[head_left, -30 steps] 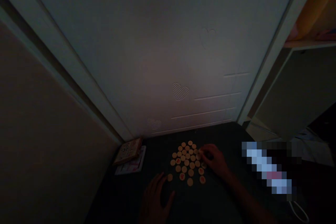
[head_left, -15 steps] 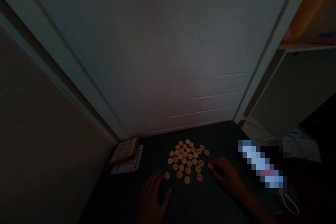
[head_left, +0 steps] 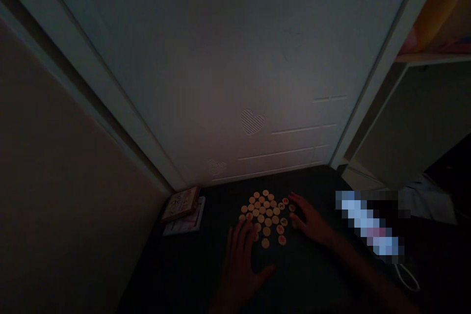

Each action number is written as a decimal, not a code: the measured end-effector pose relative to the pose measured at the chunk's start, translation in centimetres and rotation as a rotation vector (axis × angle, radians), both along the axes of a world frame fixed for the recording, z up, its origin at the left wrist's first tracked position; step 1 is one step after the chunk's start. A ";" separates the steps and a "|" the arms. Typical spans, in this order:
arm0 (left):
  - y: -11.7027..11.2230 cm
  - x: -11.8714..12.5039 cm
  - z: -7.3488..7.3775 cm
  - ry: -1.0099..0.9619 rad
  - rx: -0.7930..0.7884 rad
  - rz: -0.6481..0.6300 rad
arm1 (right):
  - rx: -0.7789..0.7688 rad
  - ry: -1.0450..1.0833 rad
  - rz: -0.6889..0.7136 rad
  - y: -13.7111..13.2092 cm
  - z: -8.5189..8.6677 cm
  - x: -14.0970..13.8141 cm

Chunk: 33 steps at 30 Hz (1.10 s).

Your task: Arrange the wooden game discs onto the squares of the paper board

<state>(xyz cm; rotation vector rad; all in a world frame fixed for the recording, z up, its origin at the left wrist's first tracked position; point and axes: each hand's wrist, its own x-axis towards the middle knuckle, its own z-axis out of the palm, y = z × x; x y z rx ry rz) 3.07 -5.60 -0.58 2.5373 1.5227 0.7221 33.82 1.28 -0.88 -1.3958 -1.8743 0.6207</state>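
A cluster of round wooden Chinese chess pieces [head_left: 267, 231] lies on a dark tabletop [head_left: 301, 274]. Several bear red or dark marks; others look plain in the dim light. My left hand [head_left: 241, 255] is spread palm down at the near left of the cluster, its fingertips over a few pieces and partly hiding them. At the right edge, my right hand [head_left: 311, 221] has its thumb and fingers apart around the outermost pieces. A red-marked piece [head_left: 292, 208] sits between thumb and fingers. Another piece is partly hidden below the right thumb. Neither hand grips anything visible.
A wooden box [head_left: 180, 203] rests on a flat pale item [head_left: 187, 223] at the table's left. On the right is a blurred-out bright object [head_left: 370, 228] with a white loop [head_left: 406, 277]. A pale panel [head_left: 206, 83] with embossed hearts rises behind the table.
My left hand has moved right and forward onto the pieces. My right hand has opened from a pinch on one piece and reached farther up the right edge. The view has shifted slightly.
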 end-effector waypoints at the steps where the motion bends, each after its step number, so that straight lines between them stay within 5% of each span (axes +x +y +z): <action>1: 0.5 0.5 0.1 -0.005 -0.005 0.008 | -0.016 0.034 0.005 0.7 0.2 -0.5; 8: 4.5 0.5 -0.7 -0.038 -0.001 0.091 | -0.088 0.089 0.144 1.5 0.3 -3.5; 13: 7.0 -0.9 -0.3 -0.143 -0.180 -0.034 | -0.174 0.172 0.193 1.8 0.8 -3.6; 16: 10.2 -1.3 0.6 -0.490 -0.440 -0.041 | -0.217 0.208 0.151 4.0 1.6 -3.7; 23: 19.0 0.6 1.3 -0.661 -0.691 -0.046 | -0.347 0.253 0.197 10.4 2.7 -5.8; 26: 19.7 1.5 1.3 -0.698 -0.780 -0.064 | -0.380 0.261 0.239 11.2 2.7 -6.1; 33: 17.5 0.9 1.4 -0.759 -0.879 -0.140 | -0.435 0.288 0.281 9.8 2.3 -5.2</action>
